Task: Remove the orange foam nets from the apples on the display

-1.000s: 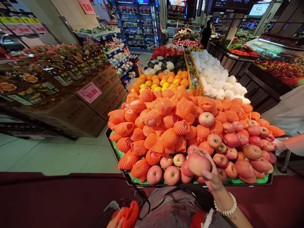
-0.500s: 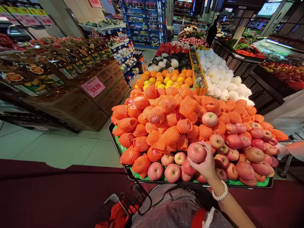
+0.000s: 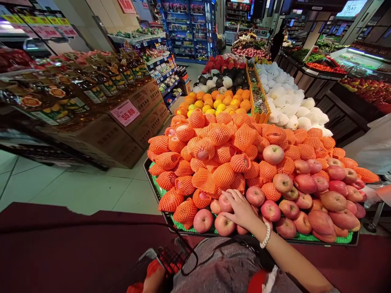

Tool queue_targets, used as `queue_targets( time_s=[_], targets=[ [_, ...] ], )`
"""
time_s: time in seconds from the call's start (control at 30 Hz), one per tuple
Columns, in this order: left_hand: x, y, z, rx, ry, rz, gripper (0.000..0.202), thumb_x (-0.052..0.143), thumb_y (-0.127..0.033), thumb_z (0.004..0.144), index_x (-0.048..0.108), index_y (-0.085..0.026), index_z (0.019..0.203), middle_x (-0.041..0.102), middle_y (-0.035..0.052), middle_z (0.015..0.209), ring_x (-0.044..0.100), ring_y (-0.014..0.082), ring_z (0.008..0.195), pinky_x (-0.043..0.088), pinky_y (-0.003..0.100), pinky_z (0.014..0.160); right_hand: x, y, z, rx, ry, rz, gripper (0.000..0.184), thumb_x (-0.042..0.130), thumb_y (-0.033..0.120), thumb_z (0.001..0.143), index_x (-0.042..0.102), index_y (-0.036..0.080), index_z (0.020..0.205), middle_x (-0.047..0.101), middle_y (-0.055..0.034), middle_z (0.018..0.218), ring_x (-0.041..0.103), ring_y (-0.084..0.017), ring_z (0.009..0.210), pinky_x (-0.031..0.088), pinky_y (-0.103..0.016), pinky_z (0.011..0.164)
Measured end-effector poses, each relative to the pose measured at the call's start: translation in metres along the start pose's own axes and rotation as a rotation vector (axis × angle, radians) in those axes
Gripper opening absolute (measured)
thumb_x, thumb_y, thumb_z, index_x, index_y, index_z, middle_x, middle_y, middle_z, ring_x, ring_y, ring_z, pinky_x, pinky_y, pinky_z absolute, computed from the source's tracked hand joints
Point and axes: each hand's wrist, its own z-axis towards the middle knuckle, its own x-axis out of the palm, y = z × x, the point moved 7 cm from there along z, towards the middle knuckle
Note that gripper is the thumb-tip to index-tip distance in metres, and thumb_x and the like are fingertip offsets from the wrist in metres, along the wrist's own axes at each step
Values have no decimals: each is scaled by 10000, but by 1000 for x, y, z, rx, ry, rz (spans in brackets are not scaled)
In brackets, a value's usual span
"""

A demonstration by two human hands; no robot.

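Observation:
My right hand [image 3: 240, 208], with a white bead bracelet on the wrist, lies open on the bare red apples [image 3: 293, 199] at the front of the display. Its spread fingers rest over one apple [image 3: 224, 202] beside the netted fruit. The apple [image 3: 255, 195] it held a moment ago sits just right of the hand. My left hand [image 3: 152, 280] shows only partly at the bottom edge, closed on orange foam nets [image 3: 155, 265] beside a black wire basket [image 3: 174, 256]. Apples in orange foam nets [image 3: 220, 162] are piled over the left and back of the black tray [image 3: 351, 241].
Oranges [image 3: 214, 103], dark and red fruit and white-netted fruit [image 3: 290, 106] fill the table beyond. Boxed bottles with a 55.00 price sign [image 3: 126, 112] stand left across a tiled aisle [image 3: 76, 189]. Another person's white sleeve [image 3: 374, 146] and hand [image 3: 383, 194] are at the right edge.
My right hand carried an apple forward onto the pile, let it go, and moved left onto another apple. The view shifted slightly right.

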Motion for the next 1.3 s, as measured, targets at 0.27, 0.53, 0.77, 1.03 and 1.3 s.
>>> queue_targets(
  time_s=[0.27,0.53,0.77,1.03,1.3],
  targets=[
    [-84,-134,29,493,59,-58,166,553,-231,782,589,-246,621,617,10,603,701,267,613,552,363,625,4,3,-3,-71,1,-15,571,740,130,866,582,252,1401,562,-129,1465,507,-336,1390,474,-562,1191],
    [-193,-249,95,643,-623,-300,482,645,-372,921,561,-146,1338,634,182,1318,617,328,1235,524,498,1047,-14,-3,-26,-35,-78,28,710,693,108,899,458,275,1548,509,-130,1575,482,-317,1476,444,-593,1223],
    [-168,-261,123,660,-724,-279,893,866,-250,706,416,-164,1473,567,190,1411,576,382,1293,495,558,1102,-59,-14,-69,-17,-317,110,485,589,177,1001,573,290,1473,654,-87,1446,617,-261,1361,549,-473,1139],
    [-164,-241,55,997,-816,-428,898,810,-555,809,390,-194,1516,557,206,1415,574,383,1328,503,573,1109,-92,0,-71,-17,-560,234,308,581,194,1037,704,304,1296,759,-34,1289,699,-204,1238,561,-375,1102],
    [-138,-255,47,1190,-621,-378,872,810,-229,821,356,-244,1565,523,207,1473,555,345,1376,550,539,1100,-72,-18,-49,53,-588,402,275,553,180,958,811,263,1004,807,-70,1071,758,-236,1026,629,-425,952]
  ],
)
